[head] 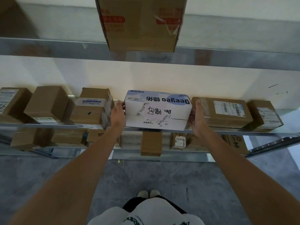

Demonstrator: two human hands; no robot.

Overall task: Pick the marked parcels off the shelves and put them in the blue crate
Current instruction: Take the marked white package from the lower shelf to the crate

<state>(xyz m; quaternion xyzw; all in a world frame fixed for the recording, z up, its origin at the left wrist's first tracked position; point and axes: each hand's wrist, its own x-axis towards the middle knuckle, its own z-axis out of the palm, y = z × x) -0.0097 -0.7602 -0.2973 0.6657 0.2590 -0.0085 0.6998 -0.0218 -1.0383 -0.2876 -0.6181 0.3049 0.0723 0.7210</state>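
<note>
A white parcel with blue print and a handwritten paper label on its front sits at the front edge of the middle shelf. My left hand presses flat against its left end. My right hand presses against its right end, fingers reaching behind the box. Both arms stretch forward from the bottom of the view. The blue crate is not in view.
Brown cardboard boxes flank the white parcel: one close on the left, one close on the right. A large carton overhangs the upper shelf above. More boxes fill the lower shelf. Grey floor lies below.
</note>
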